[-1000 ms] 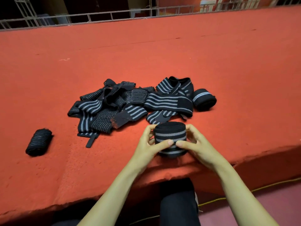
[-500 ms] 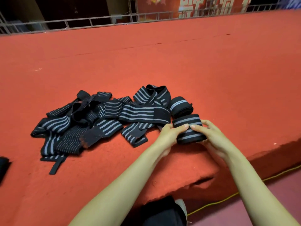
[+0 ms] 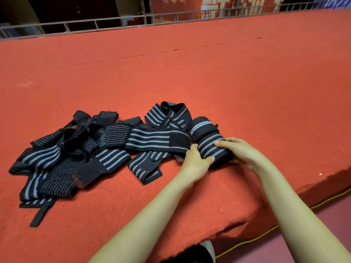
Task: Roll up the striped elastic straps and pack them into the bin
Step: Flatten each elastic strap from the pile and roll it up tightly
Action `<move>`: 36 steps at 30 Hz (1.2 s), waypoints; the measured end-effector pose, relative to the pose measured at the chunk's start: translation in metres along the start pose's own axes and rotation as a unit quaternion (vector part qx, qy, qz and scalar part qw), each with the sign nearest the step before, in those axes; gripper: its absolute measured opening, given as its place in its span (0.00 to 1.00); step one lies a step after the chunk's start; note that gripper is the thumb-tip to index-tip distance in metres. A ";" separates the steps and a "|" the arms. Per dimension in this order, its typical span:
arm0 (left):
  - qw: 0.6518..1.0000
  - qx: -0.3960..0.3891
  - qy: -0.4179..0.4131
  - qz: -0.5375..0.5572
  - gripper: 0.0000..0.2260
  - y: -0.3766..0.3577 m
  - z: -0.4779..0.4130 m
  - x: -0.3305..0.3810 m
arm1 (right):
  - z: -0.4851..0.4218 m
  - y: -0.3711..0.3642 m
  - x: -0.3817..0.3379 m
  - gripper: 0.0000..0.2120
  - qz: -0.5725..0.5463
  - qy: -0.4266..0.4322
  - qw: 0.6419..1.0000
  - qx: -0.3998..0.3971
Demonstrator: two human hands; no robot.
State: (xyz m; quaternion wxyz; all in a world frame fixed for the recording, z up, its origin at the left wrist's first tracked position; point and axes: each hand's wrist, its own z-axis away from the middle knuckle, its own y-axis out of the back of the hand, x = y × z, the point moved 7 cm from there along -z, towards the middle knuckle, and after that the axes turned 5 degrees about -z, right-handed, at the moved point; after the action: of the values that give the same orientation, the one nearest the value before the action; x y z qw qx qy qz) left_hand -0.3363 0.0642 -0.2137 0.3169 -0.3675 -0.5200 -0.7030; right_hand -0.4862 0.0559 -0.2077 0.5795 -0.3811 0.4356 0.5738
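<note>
Held roll: a rolled striped strap, black with pale grey stripes, lies on its side near the front edge of the worktop, gripped between both hands.
Left hand: the left hand grips the roll's left end, its fingers curled round the near side of the roll.
Right hand: the right hand covers the right end, thumb laid across the top of the stripes and the other fingers wrapped round the far end; how far they reach under it cannot be told.
Second roll: another rolled strap sits just behind the held one, touching it, and no hand is on it.
Flat strap: a strap with a dark fastening patch stretches out flat to the left, its end just beside the left hand.
Folded strap: a crossed strap lies behind the flat one, next to the second roll.
Loose pile: a tangle of unrolled straps spreads over the left part of the worktop, some with broad stripes and some with fine ones, overlapping each other.
Worktop: covered in red felt-like cloth, worn at the near edge.
Far edge: a metal railing runs along the back.
Below: a yellow cord lies on the floor at lower right, and a dark trouser leg shows under the front edge.
</note>
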 end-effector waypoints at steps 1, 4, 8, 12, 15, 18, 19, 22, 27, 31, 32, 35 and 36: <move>1.000 0.006 -0.009 -0.001 0.31 -0.001 0.002 0.000 | 0.000 0.000 -0.002 0.15 0.011 0.003 1.000 0.005; 0.999 0.012 -0.040 0.018 0.32 -0.005 0.007 0.004 | 0.001 0.003 -0.006 0.12 0.023 0.011 0.999 0.022; 0.998 0.016 -0.058 0.007 0.30 -0.008 0.003 0.011 | -0.001 0.006 -0.008 0.17 0.030 0.027 0.998 0.037; 0.997 0.034 -0.064 -0.003 0.30 -0.010 -0.002 0.015 | -0.009 0.017 -0.009 0.15 0.065 0.049 0.993 0.088; 0.996 0.051 -0.074 -0.024 0.29 -0.011 -0.005 0.018 | -0.012 0.025 -0.009 0.15 0.129 0.070 0.981 0.129; 0.995 0.055 -0.083 -0.030 0.30 -0.012 -0.003 0.023 | -0.004 0.025 -0.020 0.09 0.200 0.152 0.952 0.174; 0.995 0.049 -0.082 -0.031 0.31 -0.012 -0.002 0.023 | 0.001 0.022 -0.025 0.08 0.221 0.195 0.938 0.181; 0.993 0.016 -0.083 -0.080 0.33 -0.012 0.003 0.023 | 0.012 0.010 -0.031 0.08 0.293 0.263 0.903 0.174; 0.983 0.005 -0.107 -0.150 0.28 0.005 0.014 0.022 | 0.021 -0.005 -0.030 0.17 0.419 0.265 0.860 0.118; 0.982 0.031 -0.132 -0.133 0.22 0.037 0.028 0.016 | 0.039 -0.032 -0.042 0.19 0.460 0.311 0.827 0.086; 0.981 0.046 -0.138 -0.129 0.20 0.048 0.032 0.013 | 0.044 -0.046 -0.047 0.19 0.461 0.333 0.820 0.067; 0.973 0.101 -0.142 -0.153 0.17 0.086 0.043 -0.005 | 0.053 -0.094 -0.056 0.18 0.450 0.379 0.809 0.006; 0.970 0.120 -0.137 -0.164 0.16 0.100 0.047 -0.013 | 0.054 -0.111 -0.056 0.18 0.447 0.383 0.808 -0.016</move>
State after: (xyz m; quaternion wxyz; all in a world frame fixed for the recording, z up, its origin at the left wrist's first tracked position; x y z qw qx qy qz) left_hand -0.2380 0.0843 -0.1660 0.1650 -0.3291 -0.6920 -0.6209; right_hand -0.3695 0.0819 -0.1433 0.0392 -0.3427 0.7351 0.5836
